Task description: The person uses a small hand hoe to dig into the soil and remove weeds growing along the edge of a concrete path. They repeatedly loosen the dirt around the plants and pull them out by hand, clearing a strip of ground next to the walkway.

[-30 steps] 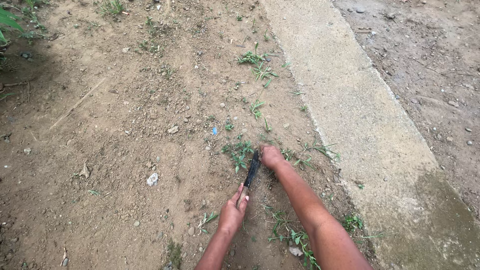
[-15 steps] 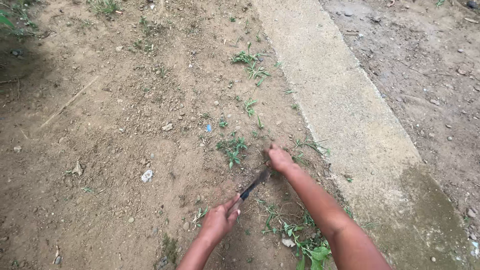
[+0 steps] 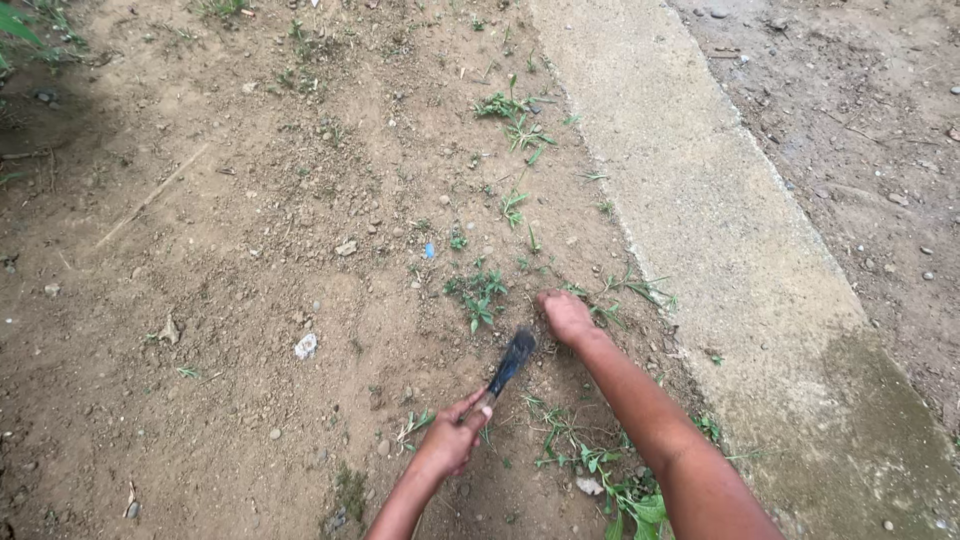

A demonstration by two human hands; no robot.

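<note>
My left hand (image 3: pixel 450 438) grips the handle of a small dark-bladed digging tool (image 3: pixel 510 362), whose blade points up and right and touches the soil. My right hand (image 3: pixel 564 315) is closed low against the ground just right of the blade, at the base of a thin grassy weed (image 3: pixel 625 292). A small leafy weed (image 3: pixel 477 296) grows just above the blade tip. Pulled or loose green weeds (image 3: pixel 590 465) lie between my two forearms.
A pale concrete strip (image 3: pixel 720 230) runs diagonally on the right, with bare dirt beyond it. More small weeds (image 3: pixel 515 115) dot the soil farther up. Pebbles, a white stone (image 3: pixel 305 346) and a blue scrap (image 3: pixel 428 250) lie on the dirt.
My left hand swung the tool from pointing up beside the right hand to a lower, slanted stroke, then brought the blade back near it. The right hand stayed on the ground.
</note>
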